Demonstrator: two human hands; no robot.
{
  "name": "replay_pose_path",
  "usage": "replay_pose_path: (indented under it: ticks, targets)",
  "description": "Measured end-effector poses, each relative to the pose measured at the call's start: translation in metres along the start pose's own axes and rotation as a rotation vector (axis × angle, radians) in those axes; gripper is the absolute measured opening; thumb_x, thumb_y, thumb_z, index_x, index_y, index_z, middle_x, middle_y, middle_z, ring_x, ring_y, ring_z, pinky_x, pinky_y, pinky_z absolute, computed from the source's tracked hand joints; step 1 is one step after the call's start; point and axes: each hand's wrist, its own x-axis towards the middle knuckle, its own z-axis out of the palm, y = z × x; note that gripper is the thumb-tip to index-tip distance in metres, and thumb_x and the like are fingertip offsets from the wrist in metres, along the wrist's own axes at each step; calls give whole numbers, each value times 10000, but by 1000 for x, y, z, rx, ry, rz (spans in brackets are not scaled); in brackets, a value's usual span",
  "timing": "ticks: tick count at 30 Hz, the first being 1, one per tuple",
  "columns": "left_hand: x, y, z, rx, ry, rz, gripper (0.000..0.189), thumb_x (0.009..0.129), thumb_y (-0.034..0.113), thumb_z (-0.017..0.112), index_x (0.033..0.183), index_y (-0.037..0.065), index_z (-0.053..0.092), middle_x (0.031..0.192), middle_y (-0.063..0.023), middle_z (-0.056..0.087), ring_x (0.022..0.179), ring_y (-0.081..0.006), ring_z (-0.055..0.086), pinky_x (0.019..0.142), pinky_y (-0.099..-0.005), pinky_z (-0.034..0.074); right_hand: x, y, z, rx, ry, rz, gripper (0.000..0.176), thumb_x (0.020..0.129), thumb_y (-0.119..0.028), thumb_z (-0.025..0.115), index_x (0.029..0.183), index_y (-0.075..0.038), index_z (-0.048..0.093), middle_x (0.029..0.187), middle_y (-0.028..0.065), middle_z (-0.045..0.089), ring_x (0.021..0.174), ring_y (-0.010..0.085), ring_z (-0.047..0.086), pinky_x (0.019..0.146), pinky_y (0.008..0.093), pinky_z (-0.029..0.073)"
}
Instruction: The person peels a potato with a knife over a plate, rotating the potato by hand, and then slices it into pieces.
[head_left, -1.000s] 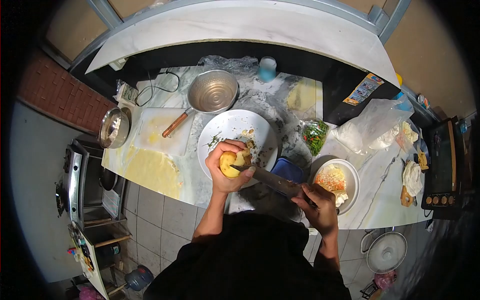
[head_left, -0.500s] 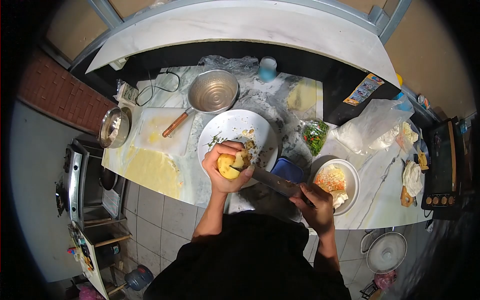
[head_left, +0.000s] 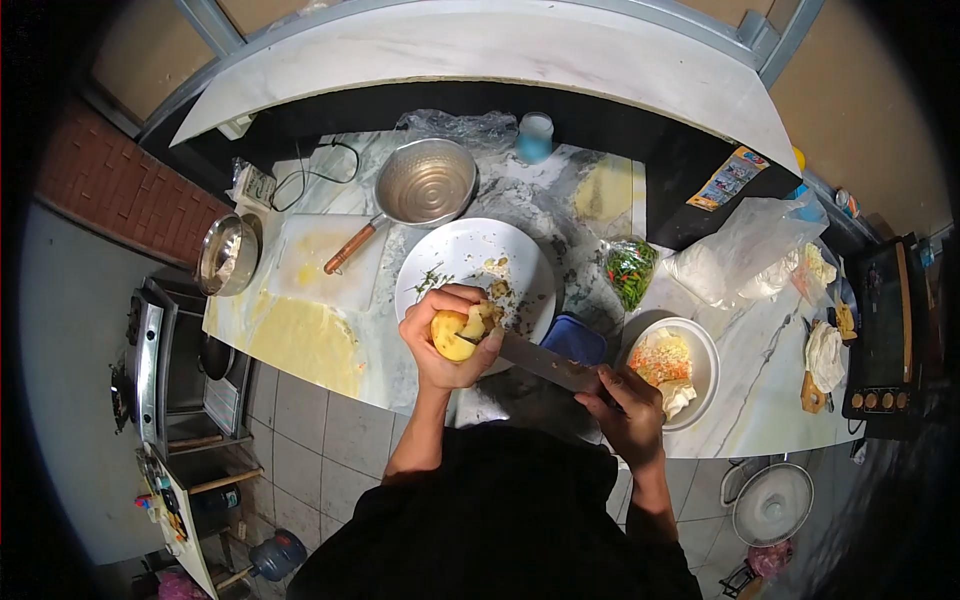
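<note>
My left hand (head_left: pixel 446 374) is closed around a partly peeled yellow potato (head_left: pixel 450 336) and holds it over the near side of a white plate (head_left: pixel 448 248). A strip of brown peel hangs at the potato's right side. My right hand (head_left: pixel 632 410) grips a knife (head_left: pixel 548 364) by its handle, which the fingers mostly hide. The broad blade points left, and its tip end reaches the potato close to my left thumb. Brown peel scraps and green sprigs (head_left: pixel 432 280) lie on the plate.
Right of the plate are a blue container (head_left: pixel 574 340), a bag of red and green chillies (head_left: pixel 630 272) and a white bowl (head_left: pixel 712 362) of shredded food. A hammered pan (head_left: pixel 428 185) stands behind, its wooden handle over a white cutting board (head_left: pixel 320 285). A metal bowl (head_left: pixel 228 255) sits far left.
Both hands have shifted slightly to the left, with the potato and the knife. The blade stays against the potato. The other things have not moved.
</note>
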Motion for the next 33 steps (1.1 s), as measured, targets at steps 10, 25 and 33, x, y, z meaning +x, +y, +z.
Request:
replay_pose_path:
  ticks: [10, 25, 33]
  targets:
    - [10, 9, -1, -45, -138, -32, 473, 510, 94, 871, 879, 25, 583, 883, -128, 663, 743, -162, 630, 705, -282, 501, 5, 1, -8, 13, -48, 14, 356, 737, -81, 795, 1039, 30, 642, 747, 103, 627, 655, 257, 618, 590, 349, 482]
    - [11, 7, -1, -116, -310, -20, 378, 503, 86, 865, 787, 12, 627, 794, -127, 663, 698, -189, 640, 655, -280, 503, 6, 0, -17, 60, -161, 102, 363, 747, -148, 795, 1041, 22, 668, 765, 111, 638, 665, 267, 626, 601, 354, 492]
    - [12, 14, -2, -113, -372, -34, 299, 547, 66, 818, 764, 8, 622, 769, -147, 664, 678, -202, 643, 641, -281, 498, 9, 0, -19, 57, -158, 58, 357, 762, -164, 782, 1042, 24, 667, 764, 100, 645, 660, 253, 629, 596, 348, 490]
